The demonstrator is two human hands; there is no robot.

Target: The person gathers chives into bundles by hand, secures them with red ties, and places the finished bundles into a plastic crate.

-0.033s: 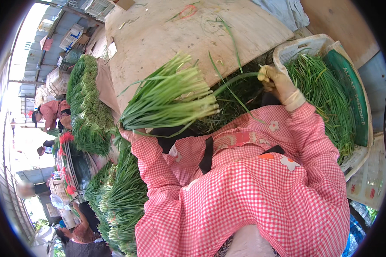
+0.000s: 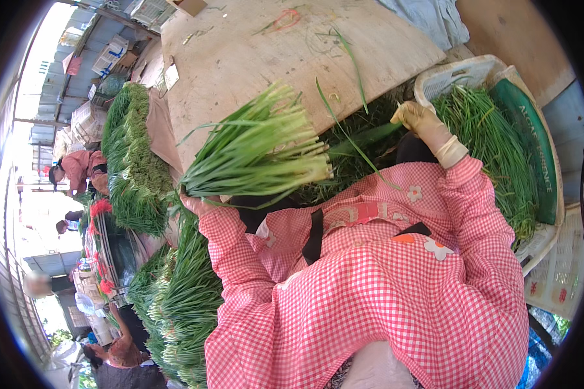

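Note:
My left hand (image 2: pixel 201 202) is closed around the leafy end of a thick bunch of garlic chives (image 2: pixel 259 152). The pale cut stems fan out to the right, above my lap. My right hand (image 2: pixel 423 122), in a pale yellowish glove, is held off to the right with its fingers pinched together. A blurred green leaf (image 2: pixel 368 137) stretches from the bunch's stem ends to just under those fingers; whether they still grip it is unclear. Loose leaves (image 2: pixel 352 65) lie on the board and hang over its near edge.
A wooden board (image 2: pixel 240 58) lies ahead. Right of me, a white plastic crate (image 2: pixel 457 70) is filled with loose green leaves (image 2: pixel 486 136). Bundled chives (image 2: pixel 188 305) are piled by my left arm, and more greens (image 2: pixel 133 155) behind. Co-workers (image 2: pixel 84 170) are at far left.
My right hand has shifted slightly right, and its fingers have straightened from a tighter curl. The leaf it gripped is now a broad blur lying lower. The bunch has barely moved.

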